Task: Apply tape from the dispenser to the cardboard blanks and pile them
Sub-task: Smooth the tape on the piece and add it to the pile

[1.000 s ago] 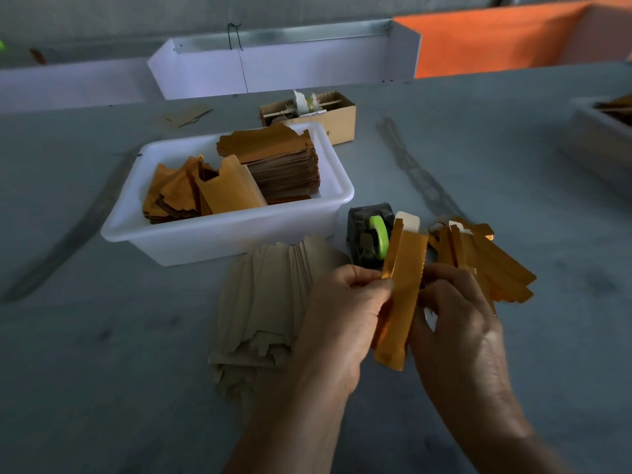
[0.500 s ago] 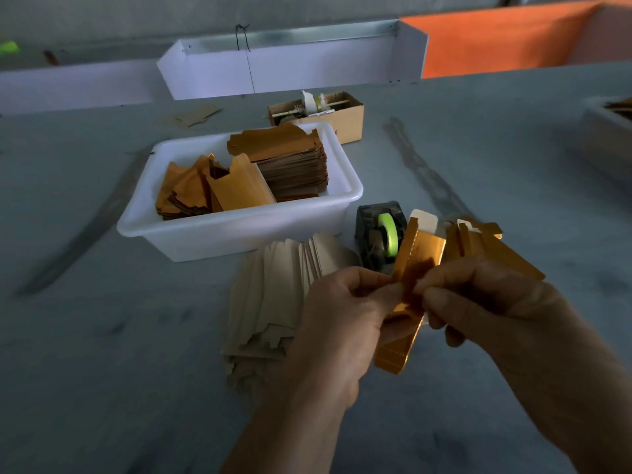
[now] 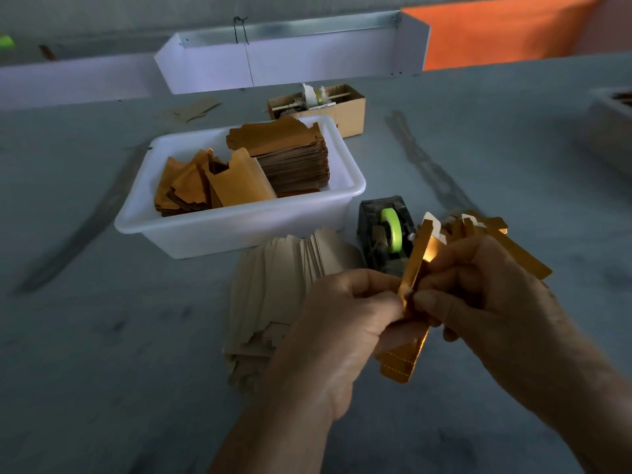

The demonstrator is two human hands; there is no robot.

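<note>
A folded gold cardboard blank [image 3: 407,354] stands nearly upright in front of me. My left hand [image 3: 338,333] pinches its left edge and my right hand [image 3: 478,295] pinches its right edge at mid-height. Just behind it sits the dark tape dispenser [image 3: 384,234] with a green tape roll. A fanned pile of pale cardboard blanks [image 3: 284,285] lies left of the dispenser, partly under my left hand. A small heap of gold blanks [image 3: 513,248] lies behind my right hand.
A white tub [image 3: 239,230] with orange and brown blanks stands behind the pale pile. Farther back are a small cardboard box [image 3: 345,111], a loose cardboard scrap [image 3: 195,109] and a white divider [image 3: 290,63]. Another tray [image 3: 612,128] shows at the right edge.
My right hand moved from beside the gold blank to over its upper half, now pinching it opposite the left thumb. The blank has turned more edge-on.
</note>
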